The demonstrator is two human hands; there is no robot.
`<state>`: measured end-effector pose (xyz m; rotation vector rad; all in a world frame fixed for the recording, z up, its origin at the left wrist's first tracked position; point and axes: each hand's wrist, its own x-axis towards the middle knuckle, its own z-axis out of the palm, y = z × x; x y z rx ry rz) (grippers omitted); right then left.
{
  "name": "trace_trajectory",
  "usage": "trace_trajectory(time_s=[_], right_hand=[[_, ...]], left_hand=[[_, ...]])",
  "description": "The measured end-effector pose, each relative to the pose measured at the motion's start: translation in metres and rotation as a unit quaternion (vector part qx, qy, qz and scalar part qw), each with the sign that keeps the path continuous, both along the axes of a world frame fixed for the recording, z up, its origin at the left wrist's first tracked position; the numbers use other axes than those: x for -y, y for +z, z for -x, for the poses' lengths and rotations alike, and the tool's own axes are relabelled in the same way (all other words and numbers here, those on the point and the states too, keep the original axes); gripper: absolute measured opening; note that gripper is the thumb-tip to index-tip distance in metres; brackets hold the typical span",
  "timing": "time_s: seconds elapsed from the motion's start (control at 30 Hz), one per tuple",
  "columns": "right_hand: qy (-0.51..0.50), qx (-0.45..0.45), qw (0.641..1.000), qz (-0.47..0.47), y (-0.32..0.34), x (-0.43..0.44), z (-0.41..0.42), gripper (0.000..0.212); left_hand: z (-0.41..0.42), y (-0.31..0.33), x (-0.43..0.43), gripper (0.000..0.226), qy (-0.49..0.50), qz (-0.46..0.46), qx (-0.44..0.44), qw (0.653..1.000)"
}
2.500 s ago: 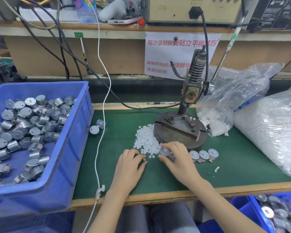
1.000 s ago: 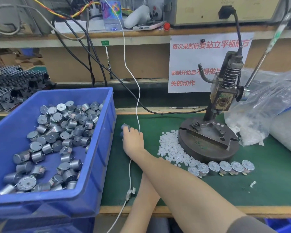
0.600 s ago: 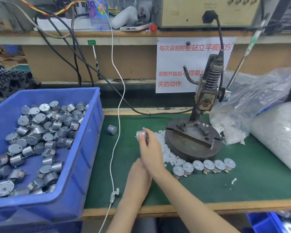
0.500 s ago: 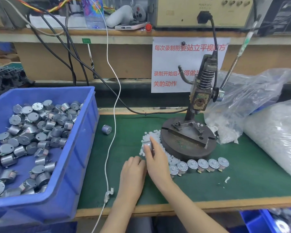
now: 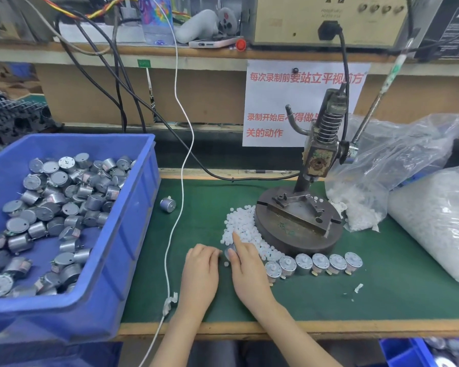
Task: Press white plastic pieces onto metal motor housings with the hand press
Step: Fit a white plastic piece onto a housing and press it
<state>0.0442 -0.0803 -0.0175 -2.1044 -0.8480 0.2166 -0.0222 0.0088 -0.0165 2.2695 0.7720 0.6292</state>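
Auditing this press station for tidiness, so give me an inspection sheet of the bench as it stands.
Surface: green mat, with a white scrap on it.
Job's things: hand press; white pieces heaped against its base; six motors in a row before it; blue bin of housings.
Clutter: loose motor; bags of pieces at right.
Hands: right hand holds a motor housing; left hand beside it, grasp unclear.
Cables: white cable crosses the mat; black cables behind.
Surroundings: shelf with equipment; paper notice.

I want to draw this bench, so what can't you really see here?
In the head view:
- the motor, mostly covered by the right hand gripping it.
- whether the left hand pinches anything: its fingertips curl under.
- the poster text, partly blocked by the hand press.
- the lower blue bin, cut off by the bottom edge.
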Motion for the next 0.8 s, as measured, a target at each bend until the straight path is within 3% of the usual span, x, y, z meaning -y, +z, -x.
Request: trace_trajectory(time_s=[0.17, 0.6, 0.8], right_hand=[[-0.029, 0.011, 0.999, -0.011, -0.0061, 0.0006, -0.0005, 0.045], [0.006, 0.045, 0.998, 0.046, -0.0063, -0.0001, -0.0009, 0.045], [0.027, 0.110, 0.990, 0.085, -0.0040, 0.0006, 0.0027, 0.046]], left_hand=[[0.0010, -0.0005, -0.0039, 0.017, 0.026, 0.067, 0.043, 0.997], [0.0022, 0.0001, -0.0033, 0.018, 0.016, 0.061, 0.059, 0.996], [0.0036, 0.0015, -0.0037, 0.018, 0.014, 0.049, 0.055, 0.997]])
